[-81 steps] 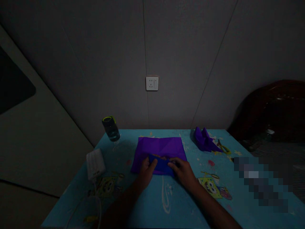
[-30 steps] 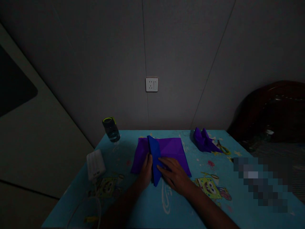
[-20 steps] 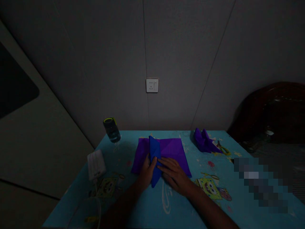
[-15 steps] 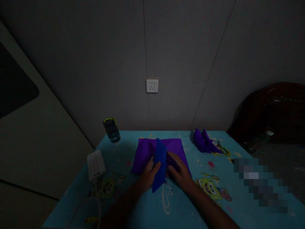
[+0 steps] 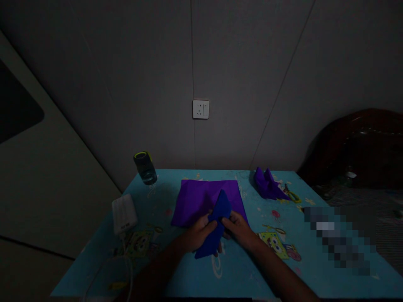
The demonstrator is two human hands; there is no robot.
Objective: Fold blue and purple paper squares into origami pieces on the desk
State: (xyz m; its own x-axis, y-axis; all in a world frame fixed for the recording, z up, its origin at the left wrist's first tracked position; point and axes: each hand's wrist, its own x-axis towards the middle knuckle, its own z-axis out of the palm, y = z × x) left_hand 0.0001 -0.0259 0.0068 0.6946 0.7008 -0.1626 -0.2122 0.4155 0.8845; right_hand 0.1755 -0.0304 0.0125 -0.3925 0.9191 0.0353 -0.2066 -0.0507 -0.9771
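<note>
A folded piece of blue paper is held up slantwise over the table, its upper end leaning right. My left hand grips its left side, thumb on the near face and some fingers hidden behind. My right hand pinches its right edge, thumb on the front. Behind both hands lies a flat, creased sheet of purple paper, partly covered by the blue paper.
A folded purple paper shape sits at the back right beside yellow-handled scissors or pliers. At left stand a dark bottle and a white power bank with a cable. A blurred-out object lies at right.
The blue paper has turned from nearly upright to slanted, its top now further right. My right hand has closed on its right edge; the view has shifted slightly.
</note>
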